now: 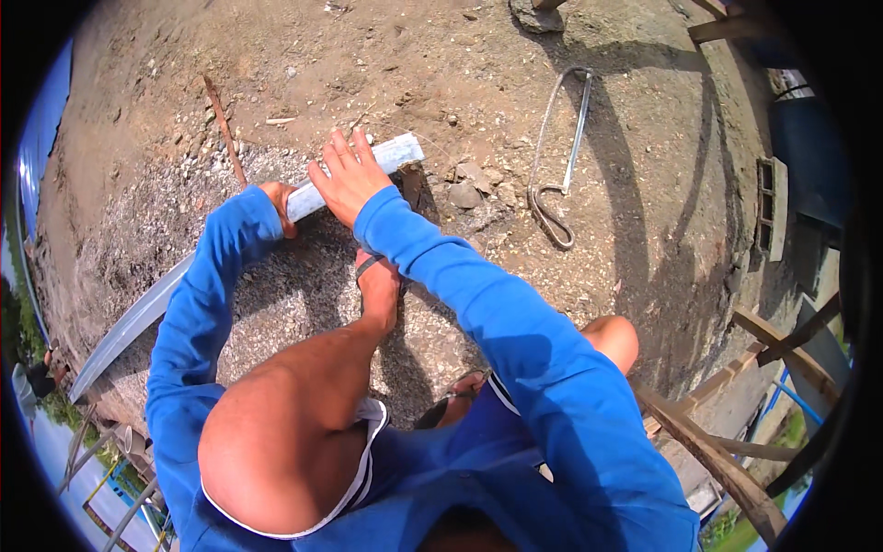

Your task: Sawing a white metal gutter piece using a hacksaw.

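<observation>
A long, pale silvery metal bar [397, 153] runs slantwise across the gravel from the lower left up to the middle. My left hand [280, 206] is wrapped round it, with the fingertips partly hidden. Farther along, close to the bar's right end, my right hand [348, 180] lies on top with its fingers spread. Its thumb is hard to make out. Below the bar is my sandalled foot [375, 281]. Off to the right, a hacksaw [578, 133] with a thin curved frame lies on the ground, apart from both hands.
A brown stick [224, 131] lies beyond my left hand. Loose stones [465, 195] sit right of the bar's end. Timber poles [713, 455] cross at the lower right, and a hollow concrete block [771, 210] stands at the right. Another person [39, 379] shows at the far left edge.
</observation>
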The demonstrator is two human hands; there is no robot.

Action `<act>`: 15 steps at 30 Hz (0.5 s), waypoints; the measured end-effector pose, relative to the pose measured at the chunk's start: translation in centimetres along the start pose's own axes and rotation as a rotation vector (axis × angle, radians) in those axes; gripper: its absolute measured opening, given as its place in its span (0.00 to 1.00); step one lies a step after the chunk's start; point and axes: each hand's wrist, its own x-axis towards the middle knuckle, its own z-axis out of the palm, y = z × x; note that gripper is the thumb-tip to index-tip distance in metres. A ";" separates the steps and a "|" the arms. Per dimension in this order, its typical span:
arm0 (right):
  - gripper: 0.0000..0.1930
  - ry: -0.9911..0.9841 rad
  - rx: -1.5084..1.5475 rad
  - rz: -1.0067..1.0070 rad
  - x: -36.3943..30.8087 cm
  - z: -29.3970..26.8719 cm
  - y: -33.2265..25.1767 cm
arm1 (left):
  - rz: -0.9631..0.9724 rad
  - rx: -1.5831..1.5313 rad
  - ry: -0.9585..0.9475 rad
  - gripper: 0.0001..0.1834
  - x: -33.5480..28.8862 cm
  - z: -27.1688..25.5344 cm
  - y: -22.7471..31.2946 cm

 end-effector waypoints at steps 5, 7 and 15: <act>0.30 0.058 -0.079 -0.201 -1.5 -0.9 4.3 | -0.053 0.063 -0.034 0.25 -0.2 -2.5 2.5; 0.31 0.046 -0.237 -0.110 -3.6 -1.6 6.6 | -0.085 0.097 -0.015 0.24 -0.7 -2.9 3.1; 0.32 0.034 -0.173 0.826 -14.6 -3.7 13.4 | -0.131 0.147 0.000 0.24 -1.3 -3.8 3.3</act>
